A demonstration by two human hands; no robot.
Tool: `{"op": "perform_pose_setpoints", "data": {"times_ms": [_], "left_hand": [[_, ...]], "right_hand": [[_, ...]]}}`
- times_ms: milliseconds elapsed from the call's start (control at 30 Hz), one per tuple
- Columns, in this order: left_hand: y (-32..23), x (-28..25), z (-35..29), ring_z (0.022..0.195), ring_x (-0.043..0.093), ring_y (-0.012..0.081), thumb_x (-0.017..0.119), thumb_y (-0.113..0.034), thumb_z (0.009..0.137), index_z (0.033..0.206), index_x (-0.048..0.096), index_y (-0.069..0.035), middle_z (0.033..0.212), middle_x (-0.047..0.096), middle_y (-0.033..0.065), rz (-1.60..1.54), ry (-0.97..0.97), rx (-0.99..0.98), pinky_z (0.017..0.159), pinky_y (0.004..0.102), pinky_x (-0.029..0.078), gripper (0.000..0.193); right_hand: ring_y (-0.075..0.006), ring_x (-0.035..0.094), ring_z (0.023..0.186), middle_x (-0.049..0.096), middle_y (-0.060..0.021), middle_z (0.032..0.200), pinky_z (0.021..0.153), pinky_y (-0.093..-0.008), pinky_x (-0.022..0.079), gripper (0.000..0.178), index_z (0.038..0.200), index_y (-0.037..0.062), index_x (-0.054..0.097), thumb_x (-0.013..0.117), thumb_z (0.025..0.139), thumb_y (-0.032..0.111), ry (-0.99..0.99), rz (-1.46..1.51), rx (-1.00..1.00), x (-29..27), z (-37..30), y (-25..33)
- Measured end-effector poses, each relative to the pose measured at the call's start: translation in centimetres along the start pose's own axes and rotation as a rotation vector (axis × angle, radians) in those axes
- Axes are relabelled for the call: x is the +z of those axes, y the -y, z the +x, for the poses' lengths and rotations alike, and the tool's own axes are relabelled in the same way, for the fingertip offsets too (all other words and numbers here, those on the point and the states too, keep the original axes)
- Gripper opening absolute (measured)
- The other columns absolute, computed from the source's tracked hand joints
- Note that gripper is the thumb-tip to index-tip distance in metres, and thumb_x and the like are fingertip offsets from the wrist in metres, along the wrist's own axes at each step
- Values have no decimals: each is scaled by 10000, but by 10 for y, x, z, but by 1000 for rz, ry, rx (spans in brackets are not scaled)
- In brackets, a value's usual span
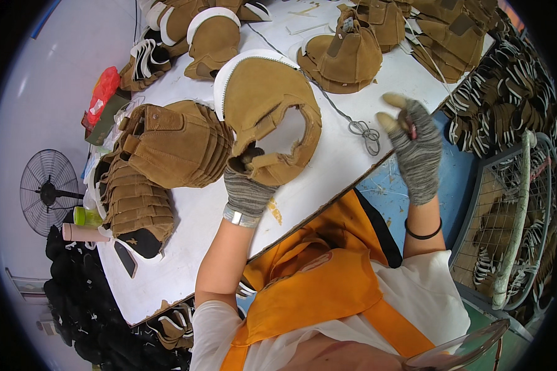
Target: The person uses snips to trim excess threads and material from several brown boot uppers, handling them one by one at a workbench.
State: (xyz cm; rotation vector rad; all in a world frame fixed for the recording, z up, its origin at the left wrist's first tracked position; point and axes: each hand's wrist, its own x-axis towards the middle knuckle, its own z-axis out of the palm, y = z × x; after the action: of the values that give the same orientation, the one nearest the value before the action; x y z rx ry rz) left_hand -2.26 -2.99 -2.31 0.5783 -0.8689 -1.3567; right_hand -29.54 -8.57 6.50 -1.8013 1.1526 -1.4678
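Note:
A brown suede boot upper (260, 89) with a white, stitched lower edge is held up over the white table. My left hand (251, 188), in a grey striped knit glove, grips it from below at its collar opening; part of the fingers is hidden inside. Off to the right, past the table's front edge, my right hand (416, 151) is raised in a similar glove with pale fingertip covers. Its thumb and forefinger are apart, and nothing shows between them. Nearest to it on the table lie grey looped handles (366, 135), like those of scissors, beside a dark cord.
Stacked brown uppers (173, 142) lie left of my left hand. More uppers (343, 59) stand along the far side. A wire cart (492, 216) and heaped uppers (507, 93) are at right. A phone (125, 258), a pink cup (83, 232) and a fan (49, 191) are at left.

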Motion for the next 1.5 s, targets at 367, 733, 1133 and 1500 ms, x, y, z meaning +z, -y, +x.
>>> {"op": "perform_pose_setpoints", "data": {"times_ms": [367,733,1133,1500], "left_hand": [[-3,4,0,1221,435,308,484,-312,910,1303,432,-116,1314,465,114,-613,-178,-167,1061,472,328,442],[-8,17,0,1248,403,332,574,-313,886,1365,347,-96,1365,404,139,-655,-158,-191,1066,499,316,572],[-13,18,-6,1263,401,291,422,-354,950,1355,381,-102,1370,425,106,-762,-73,-135,1078,488,293,479],[-13,13,-3,1282,372,304,304,-359,985,1372,344,-122,1400,374,115,-611,-106,-107,1081,488,287,456]], "right_hand": [[-162,594,680,553,-63,828,656,-273,557,340,975,32,583,655,684,-128,190,-86,-455,51,-19,-2],[-121,574,635,561,-30,775,563,-220,515,307,883,27,593,754,630,-37,213,-114,-371,58,-15,7],[-134,596,749,615,-53,893,757,-226,503,258,1014,20,583,690,780,19,-98,-163,-1,44,13,-21],[-250,560,675,547,-104,787,610,-340,464,267,1029,15,552,633,828,171,153,116,-314,90,-22,-13]]}}
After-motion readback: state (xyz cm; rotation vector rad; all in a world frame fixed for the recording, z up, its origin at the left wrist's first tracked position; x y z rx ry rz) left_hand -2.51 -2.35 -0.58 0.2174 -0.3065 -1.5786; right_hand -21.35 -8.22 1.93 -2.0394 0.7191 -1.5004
